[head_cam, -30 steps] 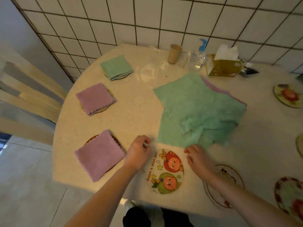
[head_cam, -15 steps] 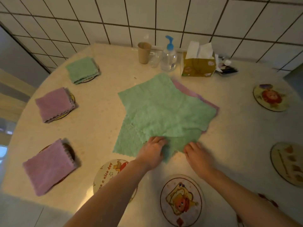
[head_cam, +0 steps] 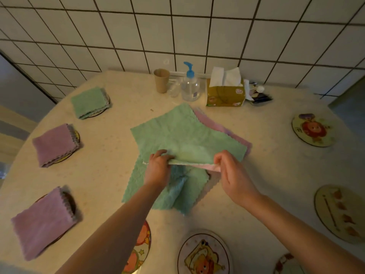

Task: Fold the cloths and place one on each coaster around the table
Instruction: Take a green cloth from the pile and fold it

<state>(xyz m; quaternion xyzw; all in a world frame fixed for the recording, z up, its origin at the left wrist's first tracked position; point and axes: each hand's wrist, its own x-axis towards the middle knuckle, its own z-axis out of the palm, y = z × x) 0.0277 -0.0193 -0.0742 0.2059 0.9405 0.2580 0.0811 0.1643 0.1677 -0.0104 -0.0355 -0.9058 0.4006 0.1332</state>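
Observation:
A pile of unfolded cloths lies mid-table. Its top green cloth [head_cam: 185,139] has its near edge lifted by both hands. My left hand [head_cam: 158,169] pinches that edge at the left, my right hand [head_cam: 231,171] at the right, with a pink cloth edge [head_cam: 209,166] also in the fingers. Another green cloth [head_cam: 177,190] lies flat beneath, and a pink cloth [head_cam: 223,128] peeks out behind. Folded cloths sit on coasters at the left: green [head_cam: 88,101], purple [head_cam: 53,144], purple [head_cam: 42,222]. Bare coasters lie near me [head_cam: 203,252], [head_cam: 141,248] and at the right [head_cam: 313,129], [head_cam: 339,212].
Along the tiled wall stand a brown paper cup [head_cam: 161,80], a pump bottle [head_cam: 190,84], a tissue box [head_cam: 225,91] and small dark items [head_cam: 258,95]. The round table's edge [head_cam: 23,153] curves at the left, with a chair beyond it.
The view swung right and closer to the pile. Both hands went from resting on the cloths' near edge to pinching it and lifting it off the table.

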